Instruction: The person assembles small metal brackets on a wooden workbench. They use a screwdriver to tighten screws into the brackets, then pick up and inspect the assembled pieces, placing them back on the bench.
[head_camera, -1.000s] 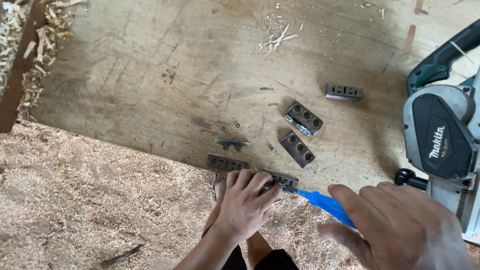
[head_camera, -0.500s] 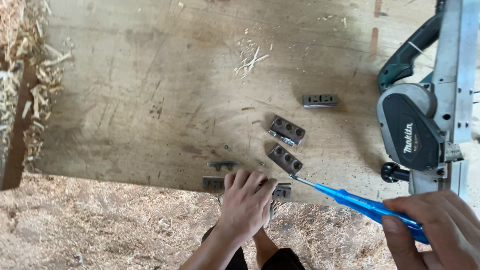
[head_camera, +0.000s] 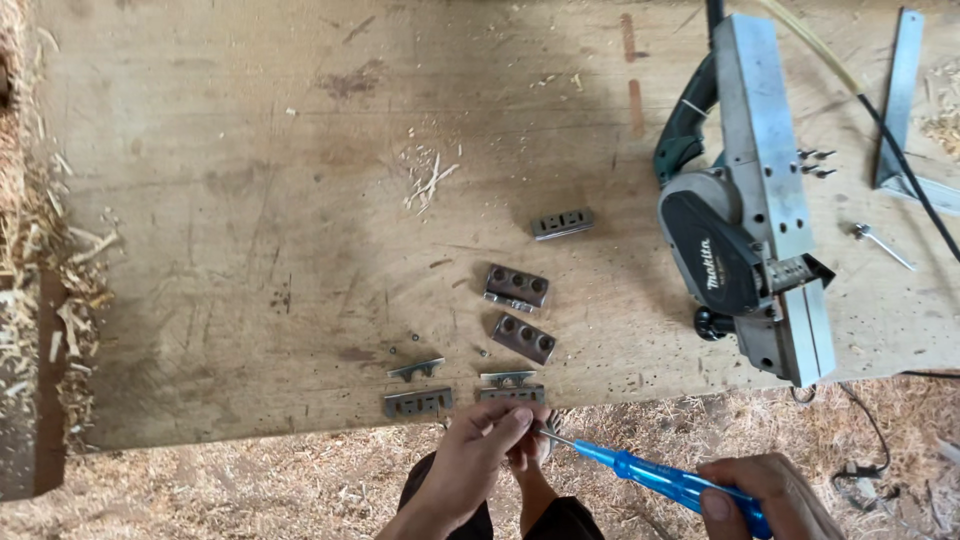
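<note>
My left hand (head_camera: 488, 452) is at the front edge of the worn wooden board (head_camera: 250, 250), fingers pinched together just below a small grey metal plate (head_camera: 510, 393). The thin metal tip of a blue-handled screwdriver (head_camera: 650, 478) meets those fingertips. Anything else between the fingers is hidden. My right hand (head_camera: 770, 497), low at the right, grips the screwdriver's handle. Another grey plate (head_camera: 417, 402) lies left of the first, with two thin strips (head_camera: 416, 370) behind them.
Two dark blocks with holes (head_camera: 516, 287) and a slotted plate (head_camera: 562, 222) lie mid-board. An upturned electric planer (head_camera: 745, 210) sits at the right, with loose screws (head_camera: 815, 162), a hex key (head_camera: 880, 243), a metal square (head_camera: 900, 110) and a cable. Wood shavings lie at the left, sawdust below.
The view has shifted, so the board and planer now sit higher and further left. My left hand has slid back off the plate to the board's edge. The screwdriver has dropped lower.
</note>
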